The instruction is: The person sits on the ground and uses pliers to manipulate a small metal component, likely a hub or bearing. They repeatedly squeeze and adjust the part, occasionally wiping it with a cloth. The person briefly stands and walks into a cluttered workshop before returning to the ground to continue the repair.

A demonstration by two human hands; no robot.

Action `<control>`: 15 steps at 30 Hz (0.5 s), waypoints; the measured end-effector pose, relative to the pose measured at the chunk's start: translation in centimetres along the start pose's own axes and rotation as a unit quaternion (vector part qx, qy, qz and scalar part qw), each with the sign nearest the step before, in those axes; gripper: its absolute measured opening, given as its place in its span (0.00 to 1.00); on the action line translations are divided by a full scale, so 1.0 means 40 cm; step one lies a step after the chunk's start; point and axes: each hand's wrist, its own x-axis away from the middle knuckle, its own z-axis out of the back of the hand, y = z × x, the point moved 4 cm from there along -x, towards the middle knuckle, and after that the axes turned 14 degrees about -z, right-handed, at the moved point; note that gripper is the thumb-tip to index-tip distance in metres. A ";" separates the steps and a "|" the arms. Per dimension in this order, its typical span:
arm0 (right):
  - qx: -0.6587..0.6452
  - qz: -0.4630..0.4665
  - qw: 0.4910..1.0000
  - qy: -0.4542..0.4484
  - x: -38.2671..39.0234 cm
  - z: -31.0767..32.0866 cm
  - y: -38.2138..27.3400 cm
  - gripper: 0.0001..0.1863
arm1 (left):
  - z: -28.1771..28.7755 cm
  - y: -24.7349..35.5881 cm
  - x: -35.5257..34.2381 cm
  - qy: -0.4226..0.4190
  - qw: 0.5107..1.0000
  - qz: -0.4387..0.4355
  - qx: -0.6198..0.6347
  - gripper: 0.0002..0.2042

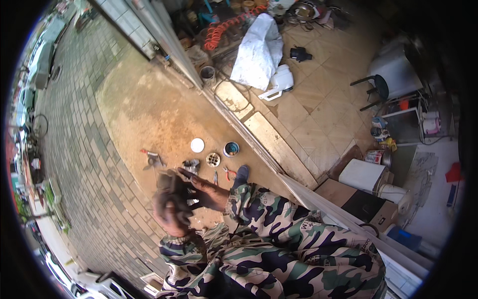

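Note:
A dark, blocky metal part is held up in front of me, somewhat blurred. My left hand wraps round its lower left side, fingers closed on it. From the right, my right hand grips the part with its fingers lying along the upper edge; the thumb side is partly hidden. On the ground beyond are a silvery metal piece, a round pale part with holes, a white lid and a tub with blue contents. Red-handled pliers lie near my shoe.
A red-ended tool rests on the ground at left. Rightward, a door track borders a tiled floor holding a white jug, a silvery sheet, a dark stool and cardboard boxes. Brick paving extends left.

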 end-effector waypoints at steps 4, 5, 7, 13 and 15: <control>0.014 0.046 0.998 0.042 0.019 0.050 -0.142 0.27 | -0.287 0.044 -0.147 -0.243 0.875 -0.249 -0.338 0.29; -0.020 0.119 0.991 0.057 0.045 0.033 -0.201 0.23 | -0.327 0.034 -0.179 -0.269 0.850 -0.267 -0.367 0.31; 0.015 0.186 0.974 0.128 0.130 0.029 -0.322 0.22 | -0.420 -0.010 -0.227 -0.332 0.829 -0.280 -0.353 0.32; 0.166 0.346 0.858 0.342 0.306 0.129 -0.577 0.18 | -0.710 -0.113 -0.320 -0.428 0.809 -0.304 -0.264 0.44; 0.162 0.376 0.823 0.394 0.384 0.174 -0.683 0.18 | -0.859 -0.129 -0.359 -0.501 0.839 -0.194 -0.086 0.47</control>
